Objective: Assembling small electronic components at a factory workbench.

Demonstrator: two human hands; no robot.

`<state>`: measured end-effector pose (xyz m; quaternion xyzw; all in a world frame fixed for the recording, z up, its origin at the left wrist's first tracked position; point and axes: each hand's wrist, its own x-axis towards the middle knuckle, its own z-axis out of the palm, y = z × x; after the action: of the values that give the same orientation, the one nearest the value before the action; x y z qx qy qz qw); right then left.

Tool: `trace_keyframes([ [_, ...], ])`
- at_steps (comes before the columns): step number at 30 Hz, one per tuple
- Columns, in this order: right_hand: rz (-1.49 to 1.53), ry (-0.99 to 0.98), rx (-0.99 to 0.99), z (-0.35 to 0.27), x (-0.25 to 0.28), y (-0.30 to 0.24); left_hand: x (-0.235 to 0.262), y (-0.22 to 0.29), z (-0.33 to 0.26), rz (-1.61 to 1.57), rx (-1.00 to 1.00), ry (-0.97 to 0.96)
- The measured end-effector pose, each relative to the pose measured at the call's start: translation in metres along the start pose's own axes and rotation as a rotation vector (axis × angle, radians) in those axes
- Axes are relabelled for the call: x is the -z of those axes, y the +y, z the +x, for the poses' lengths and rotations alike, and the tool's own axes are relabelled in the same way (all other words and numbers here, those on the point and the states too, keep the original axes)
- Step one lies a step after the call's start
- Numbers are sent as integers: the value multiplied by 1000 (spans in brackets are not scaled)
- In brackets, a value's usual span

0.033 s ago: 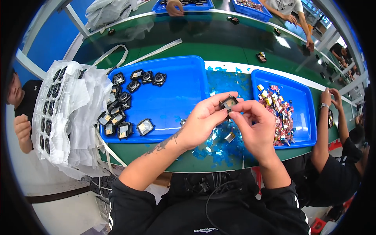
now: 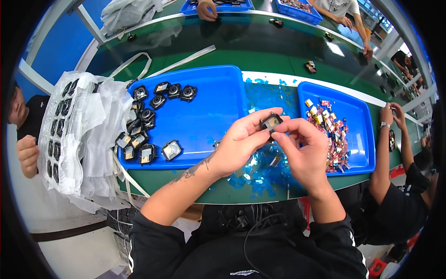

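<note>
My left hand (image 2: 238, 142) holds a black watch case (image 2: 271, 122) between thumb and fingers, its open inner side facing up. My right hand (image 2: 304, 149) is closed in a pinch at the case's lower right edge. Whatever lies between those fingertips is too small to make out. Just below the hands is a small silver battery (image 2: 275, 161); I cannot tell whether it hangs from a wire or rests on the table. Several similar watch cases (image 2: 147, 153) lie in the left part of a blue tray (image 2: 204, 93).
A second blue tray (image 2: 362, 116) on the right holds a heap of small batteries (image 2: 331, 139). Blue film scraps (image 2: 260, 183) cover the table between the trays. White padded sheets with cases (image 2: 76, 135) stand at the left. A green conveyor belt (image 2: 223, 46) runs beyond; co-workers sit around.
The small silver battery below my hands has turned slightly and shifted a little to the right. Both my hands stay almost in place.
</note>
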<state>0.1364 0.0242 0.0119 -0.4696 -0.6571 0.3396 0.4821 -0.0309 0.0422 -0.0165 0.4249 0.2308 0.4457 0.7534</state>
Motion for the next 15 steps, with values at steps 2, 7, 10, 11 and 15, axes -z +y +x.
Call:
trace_keyframes([
  [2,-35,-30,24,1,3,-3,-1,2,0,-68,-12,-84],
  [7,-117,-4,74,2,8,-5,-1,-3,-1,8,-51,-137],
  [10,-150,-22,85,3,8,-5,-3,-5,-1,31,-96,-146],
  [11,-150,-21,83,3,8,-4,-4,-4,-2,46,-99,-154],
  [15,-166,-10,92,3,7,-3,-3,-5,-1,41,-90,-171],
])
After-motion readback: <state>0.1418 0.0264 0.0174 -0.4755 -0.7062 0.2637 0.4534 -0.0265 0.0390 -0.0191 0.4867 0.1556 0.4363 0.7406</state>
